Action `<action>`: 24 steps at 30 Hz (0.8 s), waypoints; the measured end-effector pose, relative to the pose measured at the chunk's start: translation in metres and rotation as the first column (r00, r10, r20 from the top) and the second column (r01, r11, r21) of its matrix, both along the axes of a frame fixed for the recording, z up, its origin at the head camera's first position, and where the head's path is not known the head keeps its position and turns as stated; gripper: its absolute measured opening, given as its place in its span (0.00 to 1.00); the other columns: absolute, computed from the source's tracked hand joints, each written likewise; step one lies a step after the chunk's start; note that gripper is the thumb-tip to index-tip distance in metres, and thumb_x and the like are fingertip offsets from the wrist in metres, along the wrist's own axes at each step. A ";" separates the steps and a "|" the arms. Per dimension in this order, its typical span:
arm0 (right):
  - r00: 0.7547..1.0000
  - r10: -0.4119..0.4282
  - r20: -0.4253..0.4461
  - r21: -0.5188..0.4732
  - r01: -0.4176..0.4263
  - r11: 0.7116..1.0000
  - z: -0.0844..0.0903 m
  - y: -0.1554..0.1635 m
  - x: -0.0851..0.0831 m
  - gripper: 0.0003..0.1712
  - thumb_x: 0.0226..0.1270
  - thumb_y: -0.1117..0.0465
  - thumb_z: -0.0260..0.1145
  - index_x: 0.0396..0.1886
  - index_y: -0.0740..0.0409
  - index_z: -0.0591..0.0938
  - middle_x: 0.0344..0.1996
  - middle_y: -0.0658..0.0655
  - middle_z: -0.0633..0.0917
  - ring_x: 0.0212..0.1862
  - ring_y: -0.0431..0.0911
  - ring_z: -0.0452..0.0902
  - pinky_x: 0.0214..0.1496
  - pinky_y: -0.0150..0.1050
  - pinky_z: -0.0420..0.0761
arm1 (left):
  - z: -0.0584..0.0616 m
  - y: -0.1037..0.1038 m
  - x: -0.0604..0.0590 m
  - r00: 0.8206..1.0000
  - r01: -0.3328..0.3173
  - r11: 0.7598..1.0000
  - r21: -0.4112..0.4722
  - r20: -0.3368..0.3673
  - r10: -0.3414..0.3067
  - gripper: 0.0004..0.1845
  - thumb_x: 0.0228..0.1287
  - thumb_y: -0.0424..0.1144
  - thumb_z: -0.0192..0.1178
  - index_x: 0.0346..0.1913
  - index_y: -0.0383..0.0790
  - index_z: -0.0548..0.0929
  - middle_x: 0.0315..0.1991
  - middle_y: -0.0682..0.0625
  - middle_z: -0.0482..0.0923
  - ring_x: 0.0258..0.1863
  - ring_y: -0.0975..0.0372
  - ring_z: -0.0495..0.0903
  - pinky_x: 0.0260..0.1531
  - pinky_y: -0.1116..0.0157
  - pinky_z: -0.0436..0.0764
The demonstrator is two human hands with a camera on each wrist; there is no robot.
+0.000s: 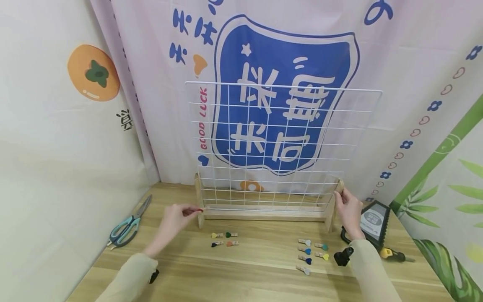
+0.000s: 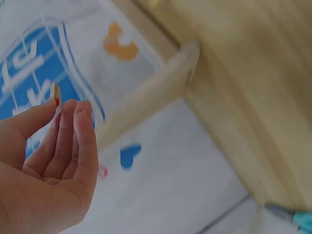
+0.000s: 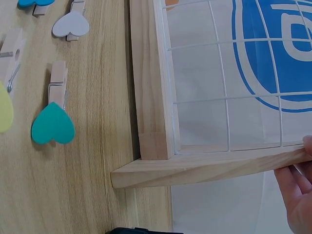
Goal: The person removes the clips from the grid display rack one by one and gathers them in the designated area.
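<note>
Between thumb and fingertips, my left hand (image 1: 174, 220) pinches a small wooden clothespin (image 2: 56, 91) with a red decoration, close to the stand's left post (image 1: 199, 197). Whether the clothespin touches the frame is unclear. My right hand (image 1: 350, 212) grips the upper part of the right wooden post (image 3: 214, 168). A white wire grid (image 1: 283, 86) stands upright in this wooden stand, above its base bar (image 1: 264, 214). On the table before it lie several heart clothespins: yellow (image 1: 216, 235), green (image 1: 232, 235), dark (image 1: 217, 244) and orange (image 1: 232, 243) on the left.
Several more heart clothespins lie at the right, among them a teal one (image 3: 53, 123) and a white one (image 3: 71, 24). Teal-handled scissors (image 1: 128, 224) lie at the far left. Right of the stand are a black-edged object (image 1: 373, 222) and a yellow-black tool (image 1: 392, 254). Printed curtains (image 1: 407, 50) hang behind.
</note>
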State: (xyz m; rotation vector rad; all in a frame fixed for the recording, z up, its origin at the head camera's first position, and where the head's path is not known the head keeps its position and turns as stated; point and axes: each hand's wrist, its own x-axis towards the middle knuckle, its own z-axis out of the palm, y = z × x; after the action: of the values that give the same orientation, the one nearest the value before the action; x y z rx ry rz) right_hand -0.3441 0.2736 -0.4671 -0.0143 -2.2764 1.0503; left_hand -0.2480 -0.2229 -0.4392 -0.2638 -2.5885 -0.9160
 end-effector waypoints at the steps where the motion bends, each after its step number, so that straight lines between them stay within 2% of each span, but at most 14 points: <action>1: 1.000 0.004 -0.002 -0.001 -0.004 1.000 0.000 0.000 0.000 0.12 0.76 0.61 0.58 0.38 0.67 0.82 0.43 0.68 0.88 0.47 0.61 0.86 0.32 0.07 0.63 | -0.005 0.005 0.002 1.000 0.018 1.000 0.005 0.016 -0.018 0.03 0.57 0.31 0.70 0.33 0.35 0.89 0.28 0.43 0.89 0.22 0.64 0.82 0.22 0.77 0.80; 7: 1.000 -0.001 -0.008 0.007 0.001 1.000 0.000 0.000 0.000 0.12 0.75 0.60 0.59 0.38 0.67 0.82 0.42 0.68 0.89 0.46 0.61 0.87 0.32 0.08 0.64 | -0.031 0.032 0.013 0.984 0.139 0.990 0.030 0.113 -0.141 0.02 0.56 0.30 0.70 0.33 0.36 0.89 0.27 0.46 0.88 0.22 0.67 0.81 0.22 0.79 0.79; 13: 1.000 0.004 -0.017 0.003 -0.004 1.000 0.000 0.000 0.000 0.13 0.75 0.61 0.59 0.36 0.67 0.81 0.41 0.69 0.89 0.46 0.62 0.86 0.31 0.07 0.62 | -0.055 0.051 0.016 0.956 0.257 0.966 0.026 0.142 -0.258 0.03 0.56 0.33 0.71 0.32 0.37 0.90 0.27 0.47 0.89 0.22 0.71 0.80 0.21 0.79 0.79; 19: 1.000 0.006 -0.021 0.009 -0.006 1.000 0.000 0.000 0.000 0.12 0.75 0.62 0.59 0.37 0.68 0.82 0.42 0.69 0.88 0.47 0.63 0.86 0.34 0.05 0.62 | -0.073 0.062 0.016 0.937 0.318 0.948 -0.028 0.159 -0.310 0.02 0.56 0.34 0.72 0.30 0.40 0.90 0.28 0.50 0.89 0.23 0.74 0.79 0.23 0.80 0.78; 21: 1.000 0.003 -0.021 0.017 -0.003 1.000 -0.001 0.000 -0.001 0.12 0.75 0.61 0.59 0.38 0.67 0.82 0.43 0.69 0.88 0.47 0.63 0.86 0.35 0.10 0.70 | -0.076 0.064 0.016 0.937 0.323 0.945 -0.045 0.156 -0.312 0.01 0.55 0.34 0.72 0.30 0.41 0.89 0.28 0.52 0.89 0.24 0.76 0.77 0.23 0.80 0.77; 24: 1.000 0.002 -0.022 0.031 -0.001 1.000 -0.001 0.000 0.000 0.12 0.75 0.61 0.59 0.37 0.67 0.82 0.43 0.69 0.89 0.48 0.63 0.86 0.37 0.28 0.84 | -0.079 0.067 0.017 0.942 0.315 0.947 -0.068 0.148 -0.303 0.02 0.54 0.33 0.73 0.29 0.42 0.89 0.28 0.52 0.88 0.24 0.76 0.75 0.23 0.79 0.76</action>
State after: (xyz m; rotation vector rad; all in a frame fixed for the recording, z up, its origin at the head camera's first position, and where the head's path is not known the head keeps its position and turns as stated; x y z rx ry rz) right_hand -0.3443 0.2740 -0.4677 0.0113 -2.2727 1.0115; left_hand -0.2315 -0.1558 -0.5180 -0.6724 -2.7683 -0.9495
